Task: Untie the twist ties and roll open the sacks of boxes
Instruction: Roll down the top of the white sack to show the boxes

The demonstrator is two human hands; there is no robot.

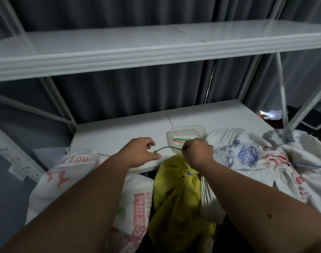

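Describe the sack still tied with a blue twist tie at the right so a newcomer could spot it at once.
Start at the lower white shelf. On its right end lie crumpled white sacks; the rightmost one, printed in red, has a blue twist tie sticking out from its gathered neck. The yellow sack beside the hands also shows blue at its neck, but only a short bit.

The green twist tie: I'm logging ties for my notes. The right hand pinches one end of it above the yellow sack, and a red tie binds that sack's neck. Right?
Nearly. The right hand does pinch the green twist tie above the yellow sack, but the head view shows a blue tie at that sack's neck, not a red one.
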